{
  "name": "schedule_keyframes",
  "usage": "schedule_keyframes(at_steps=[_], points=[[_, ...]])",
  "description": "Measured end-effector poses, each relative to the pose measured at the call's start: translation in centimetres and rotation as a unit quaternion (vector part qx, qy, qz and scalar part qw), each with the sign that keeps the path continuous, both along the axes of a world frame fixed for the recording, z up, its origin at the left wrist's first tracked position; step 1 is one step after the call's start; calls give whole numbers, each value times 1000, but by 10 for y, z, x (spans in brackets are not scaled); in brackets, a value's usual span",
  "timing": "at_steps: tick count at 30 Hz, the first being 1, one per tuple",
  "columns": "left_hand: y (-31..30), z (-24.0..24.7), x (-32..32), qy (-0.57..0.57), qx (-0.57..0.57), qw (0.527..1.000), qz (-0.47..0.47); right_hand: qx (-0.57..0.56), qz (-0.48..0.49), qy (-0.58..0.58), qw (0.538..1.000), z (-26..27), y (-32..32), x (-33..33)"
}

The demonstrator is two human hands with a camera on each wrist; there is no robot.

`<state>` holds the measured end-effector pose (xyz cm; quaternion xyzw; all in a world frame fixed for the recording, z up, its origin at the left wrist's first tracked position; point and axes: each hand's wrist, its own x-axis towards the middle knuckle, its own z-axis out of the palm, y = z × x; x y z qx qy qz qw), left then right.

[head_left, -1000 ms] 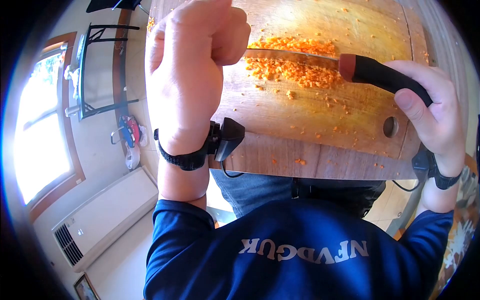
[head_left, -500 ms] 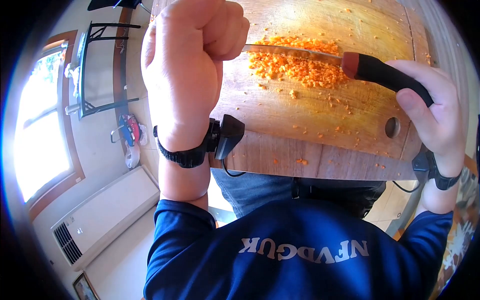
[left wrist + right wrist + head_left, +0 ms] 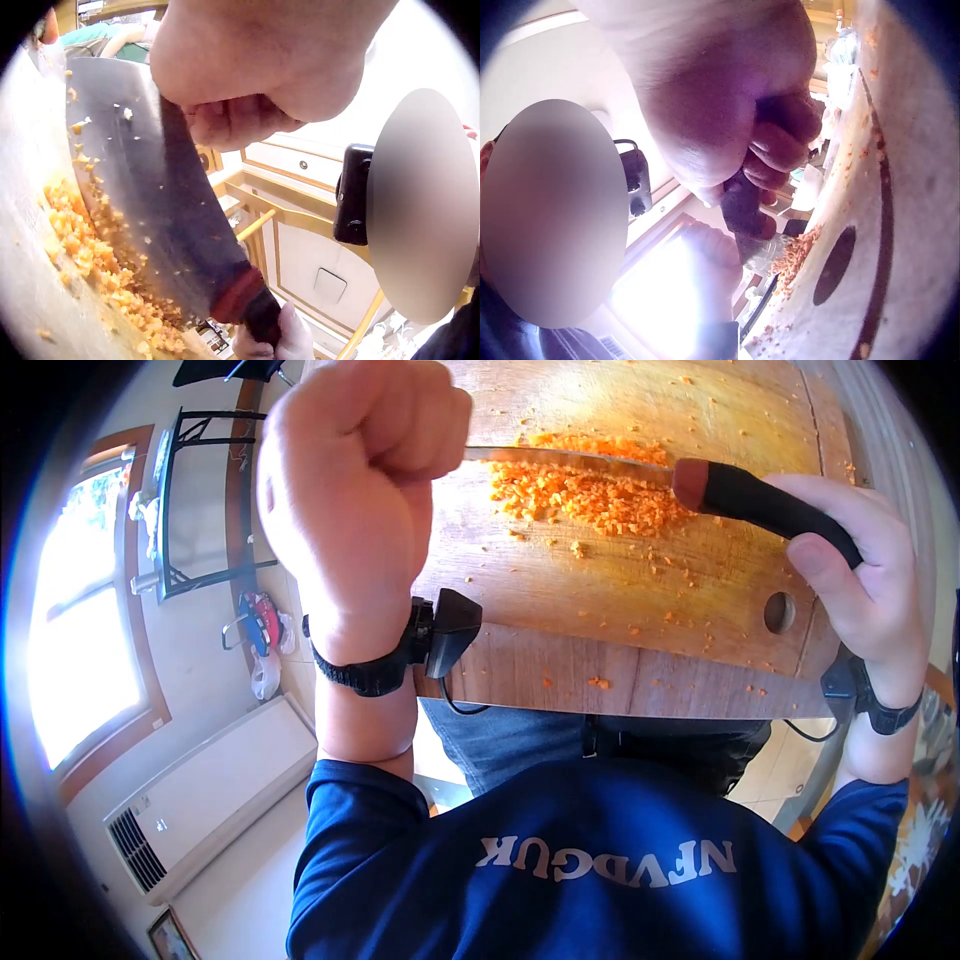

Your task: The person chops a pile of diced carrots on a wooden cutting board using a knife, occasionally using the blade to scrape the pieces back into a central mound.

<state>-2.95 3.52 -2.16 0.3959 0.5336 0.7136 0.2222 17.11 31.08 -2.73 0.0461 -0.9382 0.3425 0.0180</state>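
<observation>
A broad-bladed knife [image 3: 150,172] with a black and dark red handle stands with its edge in finely chopped orange bits, apparently carrot [image 3: 600,500], on a wooden cutting board [image 3: 620,600]. My right hand [image 3: 865,585] grips the handle, thumb along its near side. My left hand [image 3: 355,490] is a fist with curled fingers at the far end of the blade, overlapping the tip in the head view. In the left wrist view the fist [image 3: 255,67] sits right by the blade's spine; I cannot tell whether its fingers grip it. Orange crumbs stick to the blade.
The board has a round hole [image 3: 780,613] near its right corner. Loose bits are scattered on the board and along the wooden table edge [image 3: 580,670]. Each wrist wears a black strap camera [image 3: 455,635] with a cable. A white wall unit [image 3: 210,800] stands at the left.
My left fist has shifted left and looks larger in the head view, so more of it is raised toward the camera. The knife and right hand have moved only slightly.
</observation>
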Motion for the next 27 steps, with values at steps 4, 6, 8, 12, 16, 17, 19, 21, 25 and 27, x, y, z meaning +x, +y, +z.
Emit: schedule_keyframes(at_steps=[4,6,8,12,16,17,19,21,25,27], points=[[-3,9,4,48,27,998,-42,20,9,44,999,1,3,4],[-4,5,1,66,4,997,-45,27,8,34,999,4,3,4],[-3,1,-2,48,-2,998,-47,33,6,24,999,5,1,2],[4,-5,-1,18,-19,999,-30,12,-9,-1,1000,0,0,1],[10,-3,3,-1,-56,998,9,3,-18,4,1000,-5,-1,0],[10,-3,2,-9,-67,998,7,4,-18,5,1000,-5,-1,0],[11,-2,3,-17,-68,997,7,-16,-22,-18,999,-5,-2,0],[11,-2,3,-37,-80,996,24,-17,-19,-13,1000,-6,-1,0],[10,-2,5,-9,-63,997,42,-17,3,53,998,-5,-2,-6],[5,0,4,-3,3,1000,13,3,8,67,998,-2,-1,-5]])
